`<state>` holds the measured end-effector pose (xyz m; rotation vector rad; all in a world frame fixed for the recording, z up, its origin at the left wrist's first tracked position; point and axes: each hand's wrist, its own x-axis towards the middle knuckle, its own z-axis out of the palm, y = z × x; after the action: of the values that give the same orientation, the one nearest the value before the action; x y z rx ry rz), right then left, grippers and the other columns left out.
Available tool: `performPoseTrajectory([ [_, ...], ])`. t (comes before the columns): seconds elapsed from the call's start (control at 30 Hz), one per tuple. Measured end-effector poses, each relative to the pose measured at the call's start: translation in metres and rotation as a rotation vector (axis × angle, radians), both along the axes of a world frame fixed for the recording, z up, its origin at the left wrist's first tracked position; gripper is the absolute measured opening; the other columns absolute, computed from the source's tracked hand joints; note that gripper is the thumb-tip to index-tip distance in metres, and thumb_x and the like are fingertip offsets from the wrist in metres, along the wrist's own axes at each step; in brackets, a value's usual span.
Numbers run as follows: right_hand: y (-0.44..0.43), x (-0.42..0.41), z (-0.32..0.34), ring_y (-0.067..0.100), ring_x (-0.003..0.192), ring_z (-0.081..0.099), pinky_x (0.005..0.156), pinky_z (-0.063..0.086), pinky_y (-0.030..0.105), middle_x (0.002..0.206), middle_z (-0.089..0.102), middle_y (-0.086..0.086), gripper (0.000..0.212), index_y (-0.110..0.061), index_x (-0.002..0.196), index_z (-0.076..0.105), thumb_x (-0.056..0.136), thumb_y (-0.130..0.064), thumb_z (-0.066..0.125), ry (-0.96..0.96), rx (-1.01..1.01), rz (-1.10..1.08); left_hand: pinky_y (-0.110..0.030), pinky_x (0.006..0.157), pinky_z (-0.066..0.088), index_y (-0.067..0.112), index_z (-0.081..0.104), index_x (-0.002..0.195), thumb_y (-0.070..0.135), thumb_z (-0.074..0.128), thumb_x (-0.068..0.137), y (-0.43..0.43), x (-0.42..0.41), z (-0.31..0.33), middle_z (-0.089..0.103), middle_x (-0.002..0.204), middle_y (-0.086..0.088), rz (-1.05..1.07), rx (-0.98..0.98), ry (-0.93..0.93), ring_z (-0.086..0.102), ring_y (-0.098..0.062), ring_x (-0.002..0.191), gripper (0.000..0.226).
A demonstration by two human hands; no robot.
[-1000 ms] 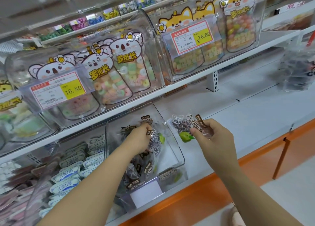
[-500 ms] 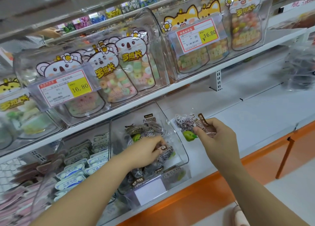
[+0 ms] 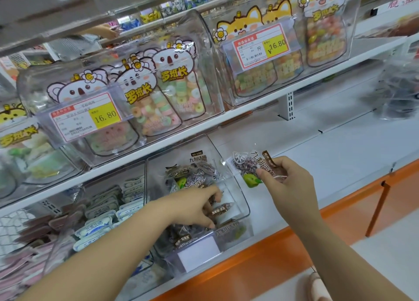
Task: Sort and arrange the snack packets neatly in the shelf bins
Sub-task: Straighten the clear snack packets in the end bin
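View from above my hands, with all positions given relative to the clear bin [image 3: 238, 195] on the lower shelf [image 3: 340, 162].

Left hand [image 3: 192, 206]: reaches into the bin from its front left, palm down, with the fingers bent into the pile of dark plum packets [image 3: 195, 173]. The thumb and forefinger lie on either side of one small brown packet [image 3: 220, 210] near the bin's right wall. I cannot tell whether they grip it or only touch it.

Right hand [image 3: 288, 185]: held just right of the bin and above the bare white shelf. Its thumb and curled fingers pinch one plum packet [image 3: 246, 167] by its right end. This packet is clear, with a dark filling, brown lettering and a green fruit printed at its lower edge. Its free left end reaches to just above the bin's right rim.

Inside the bin, the packets lie heaped and unaligned, some flat and some on edge. A blank white label [image 3: 198, 253] sits on the front wall.

Left of the bin, a second clear bin [image 3: 68, 228] holds rows of white-and-blue packets [image 3: 102, 212].

Above the bin, on the upper shelf, a lidded box holds koala-printed candy bags [image 3: 174, 85] and carries a yellow price tag [image 3: 87, 117] reading 16.80. Above and to the right of the bin, another box holds fox-printed bags [image 3: 322, 21].

Below the bin runs the shelf's orange front edge [image 3: 249, 264].
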<state>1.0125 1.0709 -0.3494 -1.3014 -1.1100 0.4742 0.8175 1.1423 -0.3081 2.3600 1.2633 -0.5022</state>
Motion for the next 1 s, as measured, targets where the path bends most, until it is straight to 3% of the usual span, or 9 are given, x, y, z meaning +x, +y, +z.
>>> performPoseTrajectory([
  [0.13, 0.002, -0.001, 0.001, 0.001, 0.071, 0.060, 0.060, 0.045, 0.009, 0.076, 0.065, -0.014, 0.021, -0.032, 0.076, 0.057, 0.083, -0.017, 0.069, -0.014, 0.004, -0.008, -0.036, 0.073, 0.049, 0.031, 0.052, 0.104, 0.029, 0.068, 0.082, 0.000, -0.001, -0.007, 0.059, 0.092, 0.005, -0.150, 0.147, 0.084, 0.055, -0.016, 0.081, 0.027],
  [0.3, 0.002, -0.001, 0.000, -0.003, 0.073, 0.059, 0.058, 0.044, 0.008, 0.076, 0.065, -0.014, 0.017, -0.029, 0.077, 0.058, 0.083, -0.017, 0.069, -0.020, -0.001, -0.014, -0.034, 0.082, 0.047, 0.029, 0.059, 0.121, 0.036, 0.061, 0.086, -0.002, 0.009, -0.010, 0.051, 0.130, 0.006, -0.345, 0.348, 0.244, 0.054, -0.018, 0.109, 0.036],
  [0.53, 0.004, -0.002, 0.001, -0.009, 0.070, 0.057, 0.057, 0.043, 0.007, 0.076, 0.064, -0.015, 0.011, -0.024, 0.081, 0.060, 0.083, -0.018, 0.069, -0.037, -0.005, -0.012, -0.031, 0.072, 0.045, 0.028, 0.068, 0.100, 0.044, 0.059, 0.080, 0.001, 0.016, -0.012, 0.060, 0.112, 0.010, -0.325, 0.463, 0.211, 0.058, -0.014, 0.091, 0.027],
  [0.7, 0.004, -0.001, 0.000, -0.003, 0.075, 0.059, 0.059, 0.045, 0.011, 0.075, 0.064, -0.016, 0.015, -0.028, 0.078, 0.059, 0.083, -0.019, 0.069, -0.043, 0.000, -0.016, -0.029, 0.059, 0.037, 0.026, 0.067, 0.085, 0.035, 0.059, 0.081, 0.002, 0.023, -0.018, 0.058, 0.109, 0.007, -0.356, 0.479, 0.223, 0.058, -0.016, 0.086, 0.013],
  [0.87, 0.004, -0.002, 0.001, -0.004, 0.075, 0.058, 0.059, 0.045, 0.011, 0.074, 0.062, -0.018, 0.024, -0.036, 0.075, 0.054, 0.083, -0.019, 0.069, -0.052, -0.001, -0.011, -0.031, 0.064, 0.040, 0.027, 0.067, 0.085, 0.032, 0.062, 0.083, 0.006, 0.022, -0.019, 0.054, 0.111, 0.010, -0.330, 0.392, 0.208, 0.056, -0.015, 0.092, 0.007],
  [1.0, 0.003, -0.002, 0.003, 0.000, 0.072, 0.059, 0.058, 0.044, 0.009, 0.074, 0.063, -0.017, 0.024, -0.035, 0.074, 0.055, 0.082, -0.017, 0.069, -0.034, 0.001, 0.000, -0.035, 0.076, 0.051, 0.023, 0.061, 0.082, 0.024, 0.051, 0.088, 0.014, 0.012, -0.020, 0.061, 0.103, 0.011, -0.206, 0.419, 0.034, 0.058, -0.013, 0.090, 0.012],
])
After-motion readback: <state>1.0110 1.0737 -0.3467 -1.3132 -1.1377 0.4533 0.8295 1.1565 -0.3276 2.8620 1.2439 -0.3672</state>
